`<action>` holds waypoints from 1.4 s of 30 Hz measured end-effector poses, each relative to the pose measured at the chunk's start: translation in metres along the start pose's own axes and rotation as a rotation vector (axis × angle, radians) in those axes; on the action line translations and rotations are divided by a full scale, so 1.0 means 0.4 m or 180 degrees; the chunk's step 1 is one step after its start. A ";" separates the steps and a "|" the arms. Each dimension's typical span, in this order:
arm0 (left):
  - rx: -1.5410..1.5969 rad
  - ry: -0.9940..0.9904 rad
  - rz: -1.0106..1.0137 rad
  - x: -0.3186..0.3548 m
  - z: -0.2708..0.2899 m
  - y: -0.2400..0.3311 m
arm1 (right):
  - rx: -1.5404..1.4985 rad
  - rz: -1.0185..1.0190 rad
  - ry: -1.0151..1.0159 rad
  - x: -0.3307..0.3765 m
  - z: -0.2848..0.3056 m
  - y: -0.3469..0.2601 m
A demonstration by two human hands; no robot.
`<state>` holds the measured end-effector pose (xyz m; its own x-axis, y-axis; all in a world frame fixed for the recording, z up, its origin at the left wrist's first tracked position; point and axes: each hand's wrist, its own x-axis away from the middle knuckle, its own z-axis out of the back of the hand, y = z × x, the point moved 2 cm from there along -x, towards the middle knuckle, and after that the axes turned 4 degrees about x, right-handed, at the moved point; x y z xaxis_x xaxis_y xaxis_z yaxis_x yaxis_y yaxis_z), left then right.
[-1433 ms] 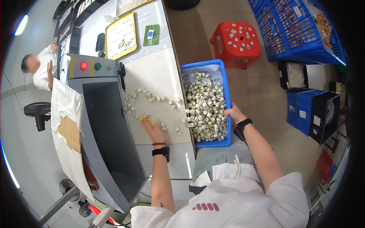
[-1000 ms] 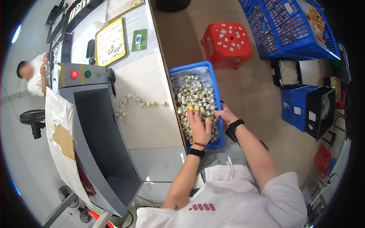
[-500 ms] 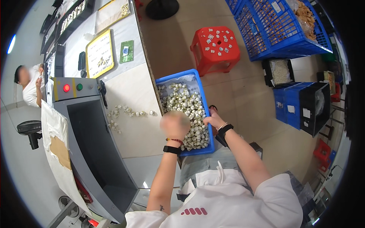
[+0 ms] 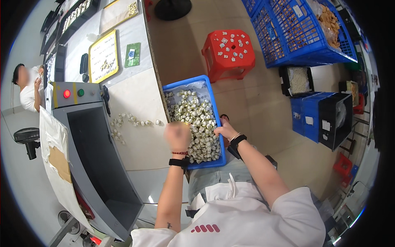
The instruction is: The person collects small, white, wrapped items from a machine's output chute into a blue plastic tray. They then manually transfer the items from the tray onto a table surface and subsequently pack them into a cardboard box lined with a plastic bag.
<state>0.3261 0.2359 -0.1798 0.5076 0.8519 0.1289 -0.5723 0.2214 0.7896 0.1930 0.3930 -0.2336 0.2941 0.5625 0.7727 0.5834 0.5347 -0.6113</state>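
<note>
fingers of the left hand (image 4: 177,135) are curled into a loose fist, blurred, so whether they hold any pieces cannot be told; the fist hovers over the left rim of the blue crate (image 4: 186,87), at the table edge. left of it, on the pale table (image 4: 135,99), a thin scatter of small silvery pieces (image 4: 127,122) lies apart from the hand, near the mouth of the grey chute (image 4: 98,156) with its red and green buttons. further up the table sit a yellow-framed tray (image 4: 103,55) with a few pieces in it and a green card (image 4: 132,54). the crate is nearly full with a heap of the same silvery pieces (image 4: 197,123). the right hand (image 4: 225,129) rests on the crate's right rim, fingers bent down onto the heap and touching it; their grip cannot be made out. right of the crate, on the floor, stand a red stool (image 4: 228,51) strewn with small pieces, a large blue basket (image 4: 296,33), and a dark bin (image 4: 298,80) of pale grains.
</note>
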 end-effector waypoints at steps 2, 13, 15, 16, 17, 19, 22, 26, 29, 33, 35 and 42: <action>0.0325 0.0103 0.0028 0.010 0.011 -0.006 | 0.0167 0.0028 -0.0024 0.004 0.000 -0.021; 0.1138 0.0926 0.0730 0.470 0.206 -0.040 | 0.0394 0.0002 0.0129 -0.046 0.028 0.026; 0.0720 0.1504 0.0977 0.582 0.231 -0.092 | 0.0603 -0.0101 0.0110 -0.067 0.044 0.051; 0.0562 0.1777 0.1186 0.642 0.214 -0.127 | 0.0674 -0.0258 0.0081 -0.088 0.068 0.064; 0.0658 0.2141 0.1443 0.701 0.188 -0.149 | 0.0680 -0.0534 0.0017 -0.090 0.057 0.060; 0.0526 0.2757 0.1836 0.790 0.134 -0.173 | 0.1002 -0.0299 -0.0008 -0.107 0.054 0.049; 0.0196 0.2623 0.3009 0.924 -0.010 -0.197 | 0.1357 -0.0669 -0.0094 -0.135 0.068 0.007; 0.0158 0.1757 0.3902 1.007 -0.118 -0.221 | 0.1603 -0.0714 -0.0124 -0.138 0.050 -0.020; 0.0361 0.2097 0.3872 1.030 -0.123 -0.216 | 0.1838 -0.0778 -0.0120 -0.088 -0.014 -0.057; 0.0896 0.3009 0.3628 0.993 -0.005 -0.160 | 0.1816 -0.0745 -0.0237 -0.192 0.097 -0.021; 0.1007 0.3503 0.3120 0.927 0.092 -0.127 | 0.1733 -0.0784 -0.0373 -0.224 0.123 -0.004; -0.0201 0.2950 0.1301 0.468 0.326 -0.165 | 0.1414 -0.0545 -0.0544 -0.083 -0.011 -0.043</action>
<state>0.5429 0.3191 -0.1294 -0.4189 0.8947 -0.1552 -0.6367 -0.1675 0.7527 0.1766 0.3625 -0.2481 0.0726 0.5185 0.8520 0.2229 0.8242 -0.5206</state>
